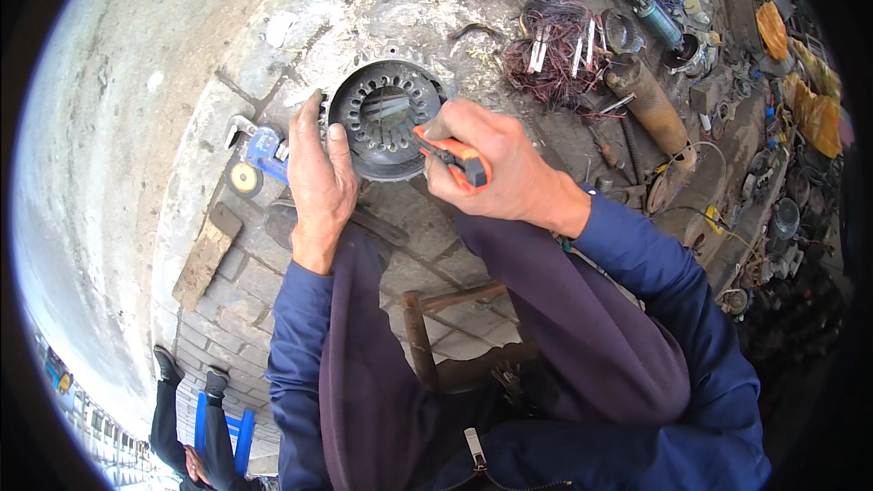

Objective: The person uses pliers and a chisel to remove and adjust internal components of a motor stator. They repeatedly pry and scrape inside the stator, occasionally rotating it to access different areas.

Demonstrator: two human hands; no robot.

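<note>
A round electric motor stator in its dark housing [351,150] lies on the paving in front of my knees. Teeth and slots ring its open bore, and pale strips [389,108] show inside. My right hand [508,160] grips an orange-and-black utility knife [464,162], its front end over the right side of the slotted ring. Whether a blade is out, I cannot tell. My left hand [320,181] is beside the housing's left edge, thumb apart from the fingers, holding nothing. Contact with the rim is likely but unclear.
A blue pipe wrench [266,150], a yellow-centred roll [244,179] and a wooden board [208,256] lie left. Tangled copper wire [556,82], a rusty cylinder [648,109] and a green power tool [658,24] lie right. Another person's legs [217,423] show lower left.
</note>
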